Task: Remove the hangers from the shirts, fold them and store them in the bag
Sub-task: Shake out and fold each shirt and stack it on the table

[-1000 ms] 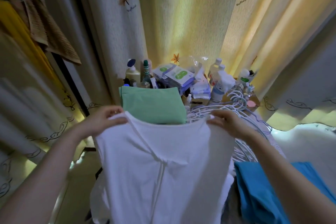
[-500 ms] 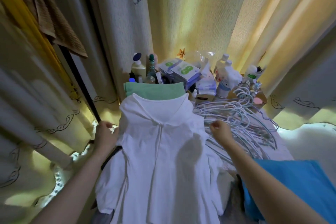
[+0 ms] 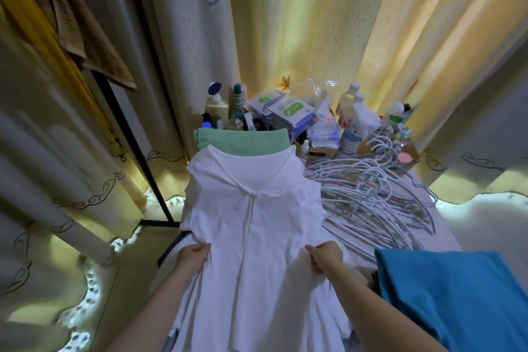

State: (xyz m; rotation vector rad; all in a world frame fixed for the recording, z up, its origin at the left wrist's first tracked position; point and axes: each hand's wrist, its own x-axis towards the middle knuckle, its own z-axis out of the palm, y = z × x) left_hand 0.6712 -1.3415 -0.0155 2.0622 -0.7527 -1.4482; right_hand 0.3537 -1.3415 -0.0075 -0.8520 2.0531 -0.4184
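Left hand (image 3: 193, 258): fingers curled, pinching the left side of the white shirt (image 3: 257, 223).
Right hand (image 3: 325, 257): fingers curled, pinching the shirt's right side.
White shirt: flat and face up between the hands, collar pointing away, hem towards the person.
Blue garment (image 3: 457, 294): just right of the right hand.
Floor (image 3: 128, 274): pale, left of the left hand.
Hangers (image 3: 371, 191): pale heap beyond the right hand, touching the shirt's right edge.
Table (image 3: 444, 234): light patterned cover, bare right of the hangers.
Green shirt (image 3: 240, 143): folded, beyond both hands, under the white collar.
Bottles and packs (image 3: 285, 111): crowded behind the green shirt.
Black pole (image 3: 137, 137): left of and beyond the left hand.
Curtains (image 3: 300, 23): cream, leaf-printed, backlit, farthest.
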